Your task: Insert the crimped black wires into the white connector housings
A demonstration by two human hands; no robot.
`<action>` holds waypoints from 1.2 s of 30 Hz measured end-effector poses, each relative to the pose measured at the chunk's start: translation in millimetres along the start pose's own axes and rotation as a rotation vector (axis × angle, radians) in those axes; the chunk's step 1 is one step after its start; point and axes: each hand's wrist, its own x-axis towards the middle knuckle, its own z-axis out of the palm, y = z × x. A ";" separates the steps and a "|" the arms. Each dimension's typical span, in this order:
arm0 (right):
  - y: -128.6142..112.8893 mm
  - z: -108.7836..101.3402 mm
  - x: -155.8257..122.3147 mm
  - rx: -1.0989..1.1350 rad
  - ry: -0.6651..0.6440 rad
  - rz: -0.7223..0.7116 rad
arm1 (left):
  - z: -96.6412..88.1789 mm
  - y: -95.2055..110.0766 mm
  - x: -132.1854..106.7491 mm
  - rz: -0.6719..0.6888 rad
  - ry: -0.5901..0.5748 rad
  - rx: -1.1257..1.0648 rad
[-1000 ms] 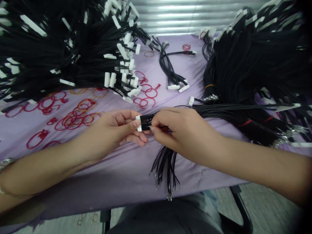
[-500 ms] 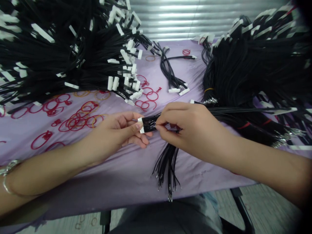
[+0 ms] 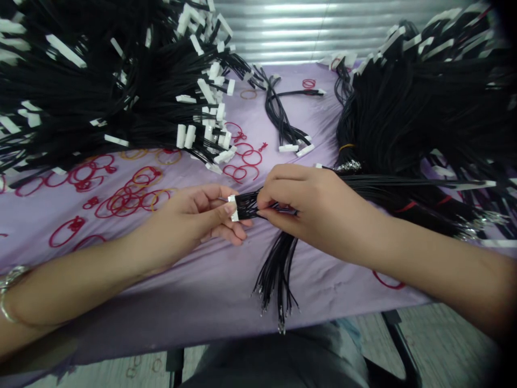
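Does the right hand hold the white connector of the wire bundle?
No, the left hand holds the white connector, while the right hand pinches the black wires behind it.

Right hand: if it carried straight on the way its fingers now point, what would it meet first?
The right hand already pinches the black wire bundle, so past those wires it would probably meet the white connectors at the bundle's end, held by the left hand. Depth is hard to judge from this view.
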 end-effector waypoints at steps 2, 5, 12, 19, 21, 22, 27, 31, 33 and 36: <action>-0.4 0.4 0.4 -0.035 -0.060 0.020 | -0.8 -0.8 0.3 0.005 -0.007 0.008; -1.7 2.0 -0.3 -0.102 -0.145 0.047 | -1.9 -2.1 0.4 0.009 -0.003 0.006; -3.2 20.2 -2.4 -0.235 -0.020 0.011 | 0.9 -0.5 0.1 -0.007 0.027 0.035; -10.8 16.1 1.0 -0.315 -0.067 0.019 | 6.3 0.6 1.0 0.015 0.034 0.010; -14.7 3.6 -1.6 -0.310 -0.071 0.017 | 6.7 1.1 1.1 0.012 0.052 -0.005; -16.4 -2.2 -4.0 -0.277 -0.083 -0.007 | 6.6 1.5 1.2 0.006 0.067 -0.013; -19.1 -9.1 -18.0 -0.097 -0.391 -0.264 | 4.7 3.9 1.3 -0.024 0.092 -0.048; -18.3 -6.0 -17.9 -0.094 -0.394 -0.267 | 4.3 4.8 1.2 -0.026 0.099 -0.038; -17.8 -9.1 -14.3 -0.019 -0.334 -0.185 | 4.5 5.4 0.4 -0.024 0.076 -0.028; -17.7 -16.6 -8.9 0.125 -0.290 -0.051 | 4.9 6.8 -1.5 -0.024 0.037 -0.025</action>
